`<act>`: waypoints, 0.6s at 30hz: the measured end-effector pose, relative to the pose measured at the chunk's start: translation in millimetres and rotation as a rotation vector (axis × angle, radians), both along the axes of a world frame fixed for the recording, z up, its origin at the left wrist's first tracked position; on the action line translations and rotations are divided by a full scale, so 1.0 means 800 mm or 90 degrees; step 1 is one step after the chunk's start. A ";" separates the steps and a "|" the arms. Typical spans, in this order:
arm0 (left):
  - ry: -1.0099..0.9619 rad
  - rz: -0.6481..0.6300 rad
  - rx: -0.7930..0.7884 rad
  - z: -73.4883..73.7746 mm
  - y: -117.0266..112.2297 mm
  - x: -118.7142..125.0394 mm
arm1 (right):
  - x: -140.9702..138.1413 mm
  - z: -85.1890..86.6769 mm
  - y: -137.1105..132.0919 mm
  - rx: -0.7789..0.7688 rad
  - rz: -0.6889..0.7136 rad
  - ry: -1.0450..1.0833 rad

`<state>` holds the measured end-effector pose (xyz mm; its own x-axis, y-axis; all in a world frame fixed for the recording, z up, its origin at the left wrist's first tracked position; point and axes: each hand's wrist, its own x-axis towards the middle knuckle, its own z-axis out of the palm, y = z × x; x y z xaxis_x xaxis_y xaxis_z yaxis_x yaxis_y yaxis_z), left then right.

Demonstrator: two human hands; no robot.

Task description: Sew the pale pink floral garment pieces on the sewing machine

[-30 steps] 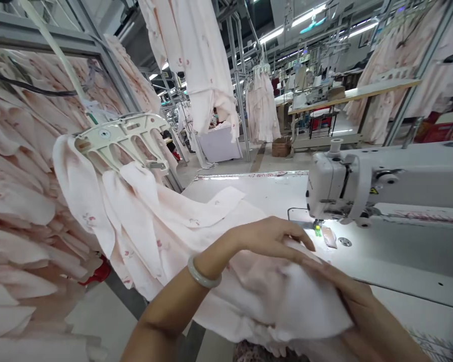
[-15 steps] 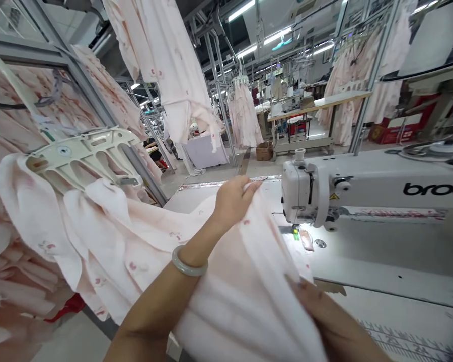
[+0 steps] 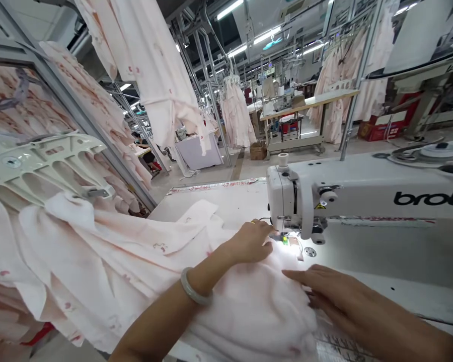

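Our left hand (image 3: 251, 244) lies palm down on the pale pink garment (image 3: 249, 301), fingers half bent and thumb spread a little away; it seems to press the cloth, but we cannot tell whether any is pinched underneath. Our right hand (image 3: 328, 284) reaches in from the near right with fingers nearly straight along the cloth's edge; its underside is hidden, so we cannot say whether it grips. To do this well, we would judge, we should flatten the folds between both hands, line up the edge before the presser foot (image 3: 285, 239), guide lightly rather than pull, and mind the left fingertips, just beside the foot. The garment lies beneath the left hand and between both hands, its bunched part towards us. Leftward it runs across the table (image 3: 230, 198) to the cream hanger (image 3: 53, 161), whose weight could drag, so we'd leave slack. Beyond the hands, to the right, stands the white sewing machine (image 3: 290, 196).
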<state>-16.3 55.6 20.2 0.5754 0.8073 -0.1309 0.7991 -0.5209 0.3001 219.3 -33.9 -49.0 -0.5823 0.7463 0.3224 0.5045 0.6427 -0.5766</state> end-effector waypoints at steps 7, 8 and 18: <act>-0.224 0.062 -0.052 -0.031 0.020 -0.005 | -0.011 -0.006 0.041 0.544 0.109 -0.164; -0.262 0.070 -0.063 -0.027 0.021 -0.008 | -0.010 -0.009 0.040 0.552 0.109 -0.163; -0.239 0.094 -0.217 -0.012 0.035 0.009 | -0.005 -0.009 0.054 0.407 0.121 -0.051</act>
<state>-9.0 83.8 10.9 0.5169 0.8308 -0.2064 0.6609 -0.2341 0.7130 214.9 9.5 -56.2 -0.7250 0.3053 0.6174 0.3741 0.9272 -0.0192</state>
